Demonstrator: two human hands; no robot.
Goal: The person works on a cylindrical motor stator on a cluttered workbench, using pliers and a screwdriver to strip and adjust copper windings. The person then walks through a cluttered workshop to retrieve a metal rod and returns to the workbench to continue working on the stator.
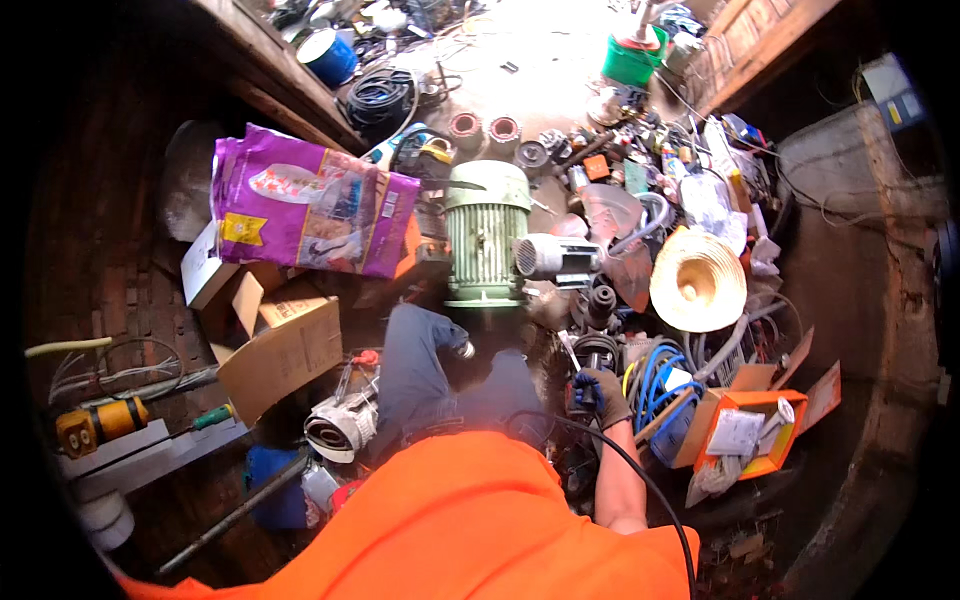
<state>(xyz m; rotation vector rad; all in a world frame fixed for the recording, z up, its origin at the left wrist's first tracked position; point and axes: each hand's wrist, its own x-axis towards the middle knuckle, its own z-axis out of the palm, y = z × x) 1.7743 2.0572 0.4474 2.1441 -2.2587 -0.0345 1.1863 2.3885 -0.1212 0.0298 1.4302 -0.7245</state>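
My right hand, in a dark work glove, is low to the right of my knees. Its fingers are closed round a dark tool with a blue part; the exact kind is hard to make out. Over the wrist runs a black cable. Just beyond that hand lie dark round machine parts. A large green ribbed electric motor stands upright in front of my legs, with a smaller grey motor at its right side. My left hand is not in view.
A purple printed sack and an open cardboard box are at the left. To the right lie a straw hat, a coil of blue hose and an orange box. A grey motor sits beside my left leg.
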